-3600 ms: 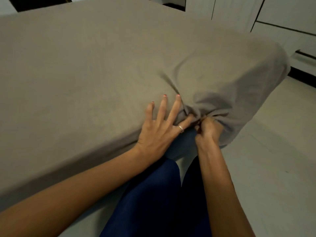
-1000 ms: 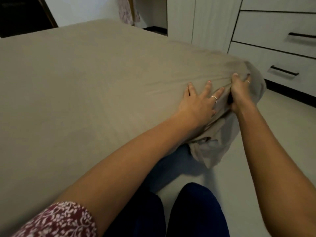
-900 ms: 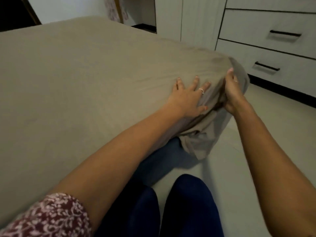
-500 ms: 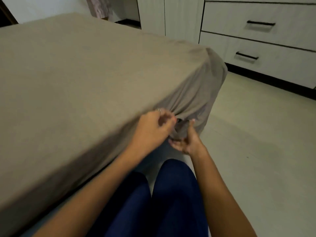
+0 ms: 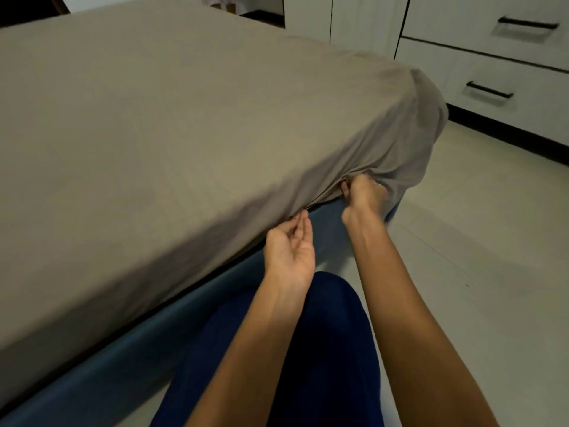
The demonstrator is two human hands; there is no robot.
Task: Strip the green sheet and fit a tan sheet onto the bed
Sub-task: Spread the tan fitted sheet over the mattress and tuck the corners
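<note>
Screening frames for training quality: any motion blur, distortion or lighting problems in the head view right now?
Head view: dim, flat indoor light, no glare; motion smear on the drawer handles; wide-angle bowing of the cabinet lines; the tan sheet looks soft and low in detail; left hand and right hand at the sheet's edge are fairly sharp.
</note>
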